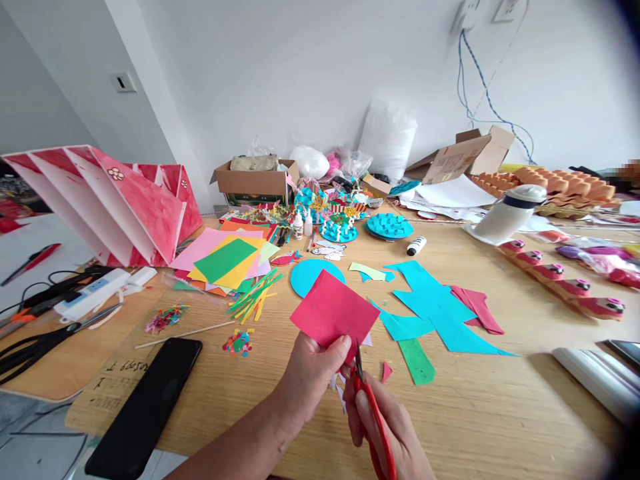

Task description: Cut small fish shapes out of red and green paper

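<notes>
Where left hand [311,368] pinches, red paper [335,309], scissors [376,412] beside

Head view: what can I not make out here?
Head view: left hand, some fingers hidden behind the red sheet.
Head view: red scissors, handles partly covered by the right hand and bottom edge.
Head view: small writing on the table, too faint to read.

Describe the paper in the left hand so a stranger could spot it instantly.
Look at the wooden table, then the left hand at its front. That hand holds a crimson sheet, partly hiding the blue paper circle, with red-handled scissors at its edge. Unlike the crimson scraps lying to the right, it's held up.
</notes>
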`<state>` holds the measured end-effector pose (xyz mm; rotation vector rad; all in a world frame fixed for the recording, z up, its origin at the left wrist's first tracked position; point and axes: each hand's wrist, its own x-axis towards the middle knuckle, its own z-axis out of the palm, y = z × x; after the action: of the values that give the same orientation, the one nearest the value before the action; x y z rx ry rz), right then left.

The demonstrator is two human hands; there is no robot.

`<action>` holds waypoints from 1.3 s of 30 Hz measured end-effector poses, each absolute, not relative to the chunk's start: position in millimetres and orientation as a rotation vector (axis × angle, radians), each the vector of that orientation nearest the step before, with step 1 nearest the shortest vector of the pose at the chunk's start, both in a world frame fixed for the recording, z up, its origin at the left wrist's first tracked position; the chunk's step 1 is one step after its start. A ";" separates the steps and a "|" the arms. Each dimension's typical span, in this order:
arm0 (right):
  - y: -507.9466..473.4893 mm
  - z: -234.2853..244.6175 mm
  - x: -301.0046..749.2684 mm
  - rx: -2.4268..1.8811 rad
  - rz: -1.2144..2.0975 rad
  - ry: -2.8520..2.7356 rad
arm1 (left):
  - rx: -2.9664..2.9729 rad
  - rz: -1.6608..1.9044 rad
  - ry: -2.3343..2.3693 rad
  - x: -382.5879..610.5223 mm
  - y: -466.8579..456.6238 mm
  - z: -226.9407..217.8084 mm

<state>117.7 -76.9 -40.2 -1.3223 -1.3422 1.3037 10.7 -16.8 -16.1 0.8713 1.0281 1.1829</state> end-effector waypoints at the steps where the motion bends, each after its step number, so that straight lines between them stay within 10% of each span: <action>1: -76.9 -39.7 117.6 -1.322 1.305 -1.343 | 0.869 1.181 1.029 10.8 -16.8 -16.4; 39: -78.4 -53.0 122.5 -1.386 1.317 -1.382 | 0.905 1.079 0.963 6.7 -19.1 -13.7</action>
<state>122.5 -78.4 -53.0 -1.3860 -1.3825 1.3173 6.7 -19.1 -13.7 0.9051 0.9630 1.0787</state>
